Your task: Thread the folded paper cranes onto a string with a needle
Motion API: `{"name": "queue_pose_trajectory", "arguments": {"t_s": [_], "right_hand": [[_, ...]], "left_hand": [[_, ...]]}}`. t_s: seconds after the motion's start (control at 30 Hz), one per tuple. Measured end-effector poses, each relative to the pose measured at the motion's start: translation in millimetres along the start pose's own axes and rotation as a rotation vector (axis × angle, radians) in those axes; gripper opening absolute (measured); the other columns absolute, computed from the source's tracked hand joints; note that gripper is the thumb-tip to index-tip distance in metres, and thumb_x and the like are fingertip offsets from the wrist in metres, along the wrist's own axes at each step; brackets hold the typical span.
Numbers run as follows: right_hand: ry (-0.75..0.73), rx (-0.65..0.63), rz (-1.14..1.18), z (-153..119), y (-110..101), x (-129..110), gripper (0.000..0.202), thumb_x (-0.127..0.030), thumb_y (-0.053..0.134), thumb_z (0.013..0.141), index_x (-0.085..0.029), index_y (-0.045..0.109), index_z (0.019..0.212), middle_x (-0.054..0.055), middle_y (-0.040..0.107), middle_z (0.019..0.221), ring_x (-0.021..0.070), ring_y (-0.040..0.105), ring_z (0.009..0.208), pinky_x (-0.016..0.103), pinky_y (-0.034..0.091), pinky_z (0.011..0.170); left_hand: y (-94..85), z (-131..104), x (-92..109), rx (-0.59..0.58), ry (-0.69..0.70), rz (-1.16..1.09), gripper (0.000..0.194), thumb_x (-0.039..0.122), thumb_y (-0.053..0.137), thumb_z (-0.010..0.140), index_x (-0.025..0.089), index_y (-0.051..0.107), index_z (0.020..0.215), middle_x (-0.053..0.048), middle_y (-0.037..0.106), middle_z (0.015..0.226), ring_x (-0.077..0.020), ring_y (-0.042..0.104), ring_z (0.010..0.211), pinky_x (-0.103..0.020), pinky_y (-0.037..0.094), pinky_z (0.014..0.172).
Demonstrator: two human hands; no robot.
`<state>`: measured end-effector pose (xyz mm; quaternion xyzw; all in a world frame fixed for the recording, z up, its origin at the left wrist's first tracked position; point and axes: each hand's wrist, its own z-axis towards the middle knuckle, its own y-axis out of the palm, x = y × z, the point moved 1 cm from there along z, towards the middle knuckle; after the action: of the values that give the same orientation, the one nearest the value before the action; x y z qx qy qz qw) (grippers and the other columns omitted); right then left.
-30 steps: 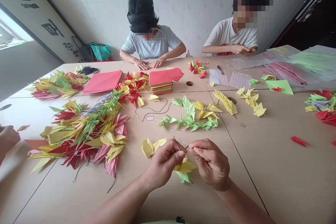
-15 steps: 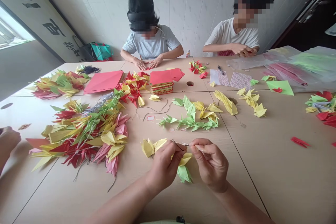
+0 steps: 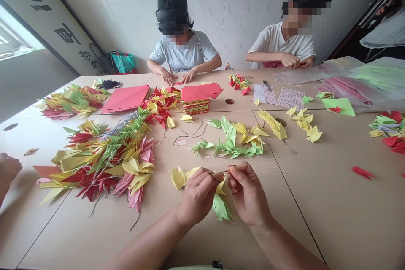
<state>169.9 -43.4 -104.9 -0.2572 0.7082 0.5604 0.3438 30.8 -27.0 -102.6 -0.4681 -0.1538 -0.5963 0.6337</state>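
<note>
My left hand (image 3: 200, 192) is closed in a pinch on a dark cord (image 3: 212, 174), close above the table. Facing it, my right hand (image 3: 248, 190) pinches the same cord, its fingertips almost meeting those of the left. Whatever else is between the fingertips is too small to make out. Under and behind the hands lie folded paper cranes: a yellow one (image 3: 178, 178) at the left and a green one (image 3: 221, 207) below the gap. Farther off, a curved string of green cranes (image 3: 237, 149) rests on the table.
A large heap of colourful cranes (image 3: 104, 156) lies left. Red paper sheets (image 3: 126, 99) and a paper stack (image 3: 195, 99) stand beyond. Two people (image 3: 183, 50) work across the table (image 3: 316, 202); another person's hand (image 3: 9, 171) is at the left edge. Plastic bags (image 3: 373, 78) lie far right.
My right hand has turned and its fingers have curled in closer to the left. The silvery bit between the hands no longer shows; a short dark stretch of cord does.
</note>
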Motion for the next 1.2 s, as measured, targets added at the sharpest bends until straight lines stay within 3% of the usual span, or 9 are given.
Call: {"name": "queue_pose_trajectory", "arguments": {"t_s": [0.33, 0.53, 0.7, 0.9, 1.2], "right_hand": [[0.36, 0.069, 0.301, -1.1, 0.6, 0.5, 0.033, -0.025, 0.087, 0.06, -0.017, 0.055, 0.063, -0.005, 0.058, 0.066, 0.0005, 0.04, 0.049, 0.01, 0.034, 0.041], [0.479, 0.068, 0.394, 2.0, 0.2, -0.5, 0.034, -0.022, 0.089, 0.056, -0.015, 0.056, 0.062, -0.005, 0.055, 0.065, -0.0008, 0.036, 0.048, 0.008, 0.032, 0.039], [0.471, 0.07, 0.402, 4.5, -0.7, -1.6, 0.033, -0.021, 0.088, 0.057, -0.015, 0.056, 0.062, -0.004, 0.057, 0.068, -0.001, 0.036, 0.047, 0.008, 0.032, 0.038], [0.369, 0.062, 0.346, 8.0, -3.2, -6.3, 0.03, -0.021, 0.087, 0.059, -0.017, 0.058, 0.063, -0.004, 0.06, 0.068, -0.0004, 0.036, 0.046, 0.009, 0.031, 0.038], [0.189, 0.066, 0.219, 14.3, -11.4, -6.3, 0.024, -0.016, 0.077, 0.072, -0.014, 0.054, 0.067, -0.004, 0.063, 0.072, 0.001, 0.041, 0.046, 0.012, 0.034, 0.04]], "left_hand": [[0.6, 2.9, -4.1, 0.09, 0.127, 0.029, 0.023, 0.005, 0.051, 0.085, 0.021, 0.067, 0.091, -0.003, 0.068, 0.073, -0.0142, 0.059, 0.066, -0.025, 0.048, 0.063], [-1.5, 0.9, -3.7, 0.132, -0.025, -0.044, 0.015, 0.008, 0.053, 0.088, 0.02, 0.063, 0.089, -0.001, 0.066, 0.076, -0.0117, 0.059, 0.067, -0.022, 0.046, 0.064], [-1.6, 0.5, -1.1, 0.104, -0.216, -0.211, 0.011, 0.017, 0.051, 0.093, 0.019, 0.059, 0.085, 0.002, 0.06, 0.072, -0.0093, 0.054, 0.065, -0.02, 0.043, 0.062], [0.8, 6.0, 1.5, 0.028, -0.413, -0.458, 0.026, 0.03, 0.052, 0.093, 0.018, 0.049, 0.071, 0.002, 0.053, 0.067, -0.0078, 0.044, 0.057, -0.02, 0.037, 0.053], [-1.2, 4.9, 0.9, -0.068, -0.555, -0.696, 0.03, 0.039, 0.057, 0.09, 0.018, 0.048, 0.072, 0.005, 0.046, 0.06, -0.0066, 0.034, 0.052, -0.02, 0.028, 0.05]]}}
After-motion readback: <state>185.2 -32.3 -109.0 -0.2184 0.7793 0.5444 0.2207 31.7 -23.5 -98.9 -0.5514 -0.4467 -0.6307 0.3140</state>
